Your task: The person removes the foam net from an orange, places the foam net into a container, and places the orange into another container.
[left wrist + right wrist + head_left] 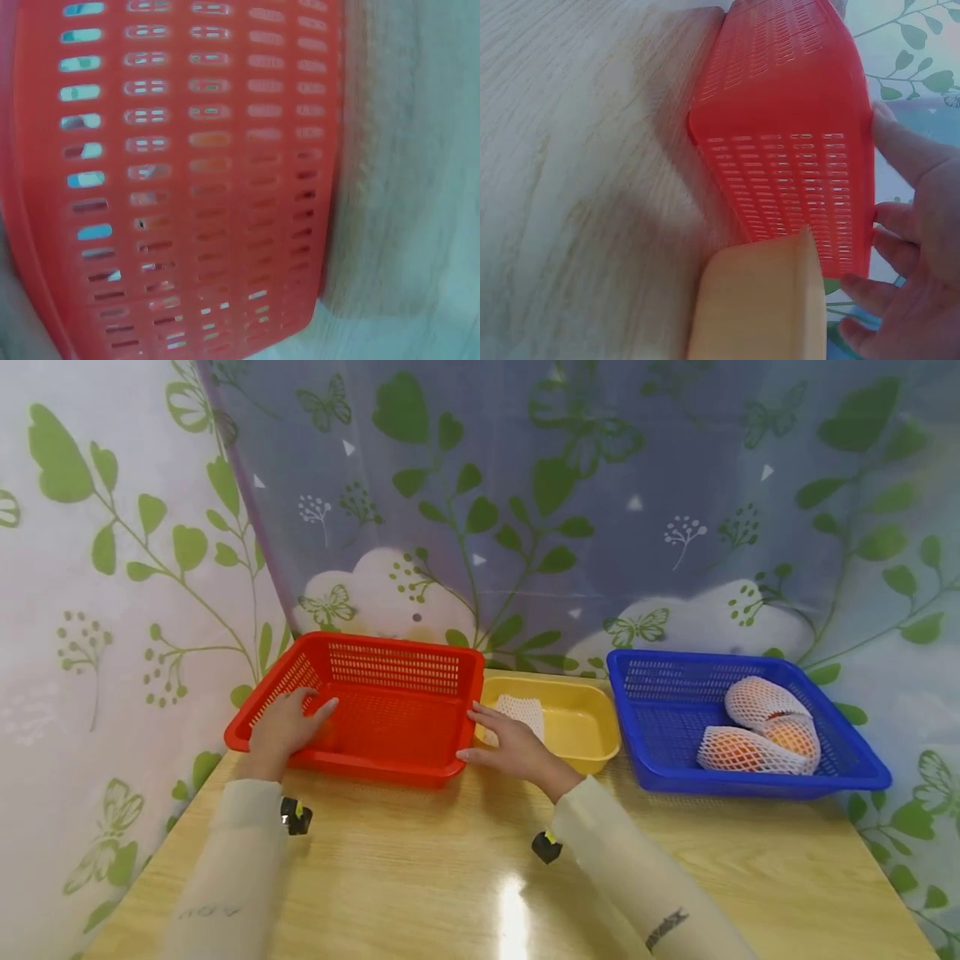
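At the far left, a pale wall covering (150, 568) printed with green leaves and butterflies stands beside the wooden worktop (420, 868). The person's left hand (285, 727) reaches over the near left corner of the red basket (367, 767), its thumb pointing right; a black device (297, 817) sits at that wrist. Just beside the thumb, inside the red basket, is an orange fruit (327, 739), partly hidden in the head view and glimpsed through the slots in the left wrist view. Whether the left grip is grasping the fruit, I cannot tell. At the red basket's right end, the right hand (517, 747) has thumb and fingertips resting on the rim; its grip is released, with the fingers spread. Partly behind this hand stands a yellow basin (577, 727), just beside the red basket, with a white foam net (528, 714) lying in its left part. Farther right is a slotted blue basket (660, 714). Toward its right side lie one netted fruit (731, 750) and another netted fruit (795, 737), close together, with white mesh (761, 697) bulging behind them.
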`<state>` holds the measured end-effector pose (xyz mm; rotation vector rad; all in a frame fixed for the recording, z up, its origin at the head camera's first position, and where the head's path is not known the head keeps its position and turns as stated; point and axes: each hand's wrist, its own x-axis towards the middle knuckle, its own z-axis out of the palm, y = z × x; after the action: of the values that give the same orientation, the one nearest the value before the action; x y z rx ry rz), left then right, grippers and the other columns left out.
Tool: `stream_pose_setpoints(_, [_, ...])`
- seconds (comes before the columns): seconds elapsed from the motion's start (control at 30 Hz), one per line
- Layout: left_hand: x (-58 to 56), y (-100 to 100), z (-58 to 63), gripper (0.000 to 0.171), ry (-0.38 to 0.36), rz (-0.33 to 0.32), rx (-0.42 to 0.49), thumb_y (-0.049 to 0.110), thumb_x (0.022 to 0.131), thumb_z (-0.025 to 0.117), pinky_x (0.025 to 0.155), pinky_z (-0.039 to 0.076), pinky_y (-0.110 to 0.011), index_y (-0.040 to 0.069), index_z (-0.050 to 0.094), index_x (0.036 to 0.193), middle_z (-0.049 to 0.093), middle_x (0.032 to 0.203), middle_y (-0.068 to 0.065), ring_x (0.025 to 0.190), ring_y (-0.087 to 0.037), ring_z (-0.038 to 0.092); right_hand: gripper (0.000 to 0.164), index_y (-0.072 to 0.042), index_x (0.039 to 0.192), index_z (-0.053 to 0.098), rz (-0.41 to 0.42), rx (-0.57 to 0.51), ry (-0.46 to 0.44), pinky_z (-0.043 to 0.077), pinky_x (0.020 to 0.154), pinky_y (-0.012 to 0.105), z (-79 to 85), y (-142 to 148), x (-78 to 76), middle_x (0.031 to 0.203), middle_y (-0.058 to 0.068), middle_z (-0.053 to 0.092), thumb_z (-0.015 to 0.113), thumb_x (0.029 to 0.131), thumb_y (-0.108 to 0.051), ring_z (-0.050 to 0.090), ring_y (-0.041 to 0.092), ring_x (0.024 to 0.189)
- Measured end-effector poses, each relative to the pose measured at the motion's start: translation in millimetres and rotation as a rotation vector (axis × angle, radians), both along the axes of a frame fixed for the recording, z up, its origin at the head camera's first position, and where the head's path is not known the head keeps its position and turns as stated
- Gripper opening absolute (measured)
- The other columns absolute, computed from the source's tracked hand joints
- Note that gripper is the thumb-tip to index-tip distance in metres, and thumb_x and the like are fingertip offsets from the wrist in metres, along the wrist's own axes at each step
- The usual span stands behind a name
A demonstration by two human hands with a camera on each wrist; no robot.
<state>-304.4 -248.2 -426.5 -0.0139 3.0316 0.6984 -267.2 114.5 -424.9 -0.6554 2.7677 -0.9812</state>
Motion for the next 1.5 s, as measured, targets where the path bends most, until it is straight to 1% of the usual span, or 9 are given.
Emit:
stream_pose_setpoints(0.2, [2.2,-1,0.1,0.070,0.108,0.027,0.088,0.057,0.099,0.040,0.105,0.029,-0.065,-0.001,0.041,0.140,0.039,0.142,-0.030,0.129,-0.048,0.035,0.076,-0.011,0.150,0.037,0.003,0.115,0.037,0.024,0.114,0.052,11.6,1,1.3,0.157,0.007,0.031,0.065,0.089,-0.049,0.028,0.029,0.143])
stream_pose_setpoints(0.33, [9.2,6,4.2,0.063,0.211,0.018,0.148,0.048,0.100,0.045,0.105,0.027,-0.067,0.001,0.042,0.141,0.037,0.143,-0.030,0.130,-0.049,0.033,0.075,-0.013,0.150,0.036,-0.051,0.112,0.060,0.022,0.114,0.055,25.3,17,2.9,0.155,0.011,0.033,0.064,0.090,-0.048,0.029,0.032,0.142])
stream_pose_setpoints(0.43, [17.8,14,7.9,0.064,0.291,0.001,0.169,0.046,0.099,0.048,0.105,0.024,-0.069,0.005,0.037,0.147,0.028,0.149,-0.029,0.134,-0.051,0.028,0.073,-0.013,0.150,0.036,-0.088,0.116,0.088,0.024,0.113,0.056,37.7,35,2.6,0.154,0.013,0.034,0.064,0.091,-0.045,0.031,0.035,0.141])
stream_pose_setpoints(0.57, [27.2,31,16.3,0.068,0.399,-0.026,0.186,0.046,0.097,0.051,0.104,0.020,-0.074,0.015,0.027,0.153,0.013,0.157,-0.024,0.138,-0.053,0.020,0.072,-0.010,0.150,0.035,-0.104,0.157,0.123,0.028,0.111,0.057,52.0,61,1.6,0.154,0.017,0.032,0.063,0.093,-0.043,0.033,0.038,0.138])
stream_pose_setpoints(0.73, [35.3,67,33.5,0.073,0.472,-0.099,0.212,0.047,0.095,0.056,0.100,0.023,-0.076,0.023,0.023,0.155,0.001,0.161,-0.017,0.135,-0.057,0.023,0.072,-0.008,0.150,0.032,-0.141,0.217,0.124,0.025,0.109,0.063,63.5,96,2.7,0.154,0.021,0.030,0.062,0.094,-0.042,0.030,0.042,0.138])
stream_pose_setpoints(0.87, [40.8,104,45.0,0.076,0.490,-0.189,0.227,0.046,0.092,0.062,0.102,0.020,-0.076,0.025,0.024,0.154,0.000,0.161,-0.015,0.136,-0.056,0.023,0.074,-0.008,0.151,0.031,-0.183,0.257,0.097,0.021,0.108,0.067,68.1,123,2.8,0.154,0.023,0.026,0.062,0.094,-0.043,0.026,0.045,0.139])
stream_pose_setpoints(0.97, [44.6,133,49.0,0.078,0.467,-0.252,0.229,0.047,0.090,0.064,0.105,0.015,-0.074,0.028,0.024,0.155,0.001,0.162,-0.013,0.139,-0.051,0.019,0.076,-0.007,0.152,0.029,-0.210,0.290,0.083,0.020,0.106,0.070,68.0,142,2.3,0.154,0.025,0.025,0.062,0.094,-0.044,0.026,0.047,0.138])
stream_pose_setpoints(1.2, [51.9,193,49.9,0.081,0.402,-0.380,0.223,0.050,0.088,0.065,0.112,0.006,-0.066,0.028,0.024,0.154,0.005,0.161,-0.013,0.143,-0.042,0.019,0.083,-0.006,0.153,0.024,-0.297,0.355,0.033,0.018,0.104,0.072,63.0,179,1.7,0.153,0.029,0.022,0.061,0.093,-0.049,0.023,0.049,0.138])
stream_pose_setpoints(1.5, [59.0,259,45.8,0.082,0.370,-0.516,0.180,0.056,0.087,0.063,0.114,0.008,-0.063,0.032,0.022,0.155,0.011,0.161,-0.012,0.146,-0.035,0.017,0.095,0.002,0.152,0.018,-0.383,0.414,-0.040,0.023,0.102,0.072,57.9,235,-2.7,0.149,0.038,0.017,0.060,0.090,-0.056,0.019,0.056,0.134])
